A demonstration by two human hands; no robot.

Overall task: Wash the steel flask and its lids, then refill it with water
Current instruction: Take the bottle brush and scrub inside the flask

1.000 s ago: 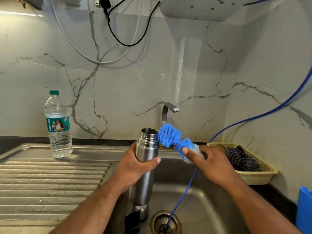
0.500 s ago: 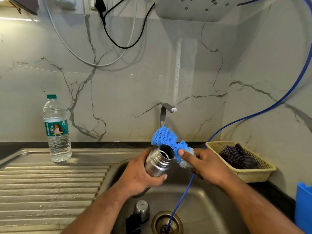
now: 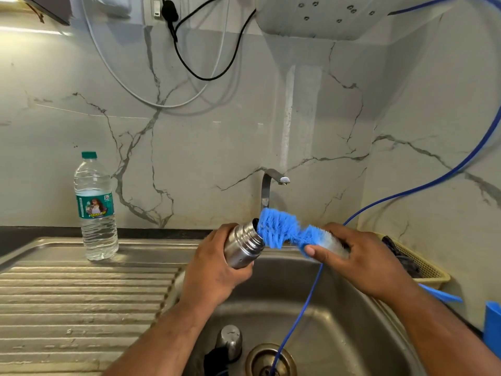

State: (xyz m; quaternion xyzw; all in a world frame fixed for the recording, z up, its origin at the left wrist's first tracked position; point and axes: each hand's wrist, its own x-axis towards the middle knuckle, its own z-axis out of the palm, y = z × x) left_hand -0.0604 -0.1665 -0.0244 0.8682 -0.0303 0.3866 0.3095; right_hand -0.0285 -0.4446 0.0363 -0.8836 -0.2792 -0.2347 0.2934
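— Left hand (image 3: 214, 270): what does it grip?
— The steel flask (image 3: 244, 248), with fingers and thumb wrapped round its body. The flask is tilted above the sink basin (image 3: 339, 335), its open, threaded mouth aimed up and to the right.
— And the right hand (image 3: 363, 264)?
— Closed round the handle end of a blue bottle brush (image 3: 282, 232), whose bristle head touches the flask's mouth.
— Below them?
— A steel lid (image 3: 229, 340) stands on the basin floor, touching a dark object (image 3: 214, 359) that cannot be identified. A blue hose (image 3: 298, 318) runs down into the drain (image 3: 271, 359).
— Any writing?
— A capped plastic water bottle (image 3: 96, 213) stands on the draining board (image 3: 81, 294), well left of the flask. Its green label shows a printed figure and a small code square; the lettering is too small to read. Behind the brush rises the tap (image 3: 271, 183); at right, a woven basket (image 3: 423, 270) holds dark cloth.
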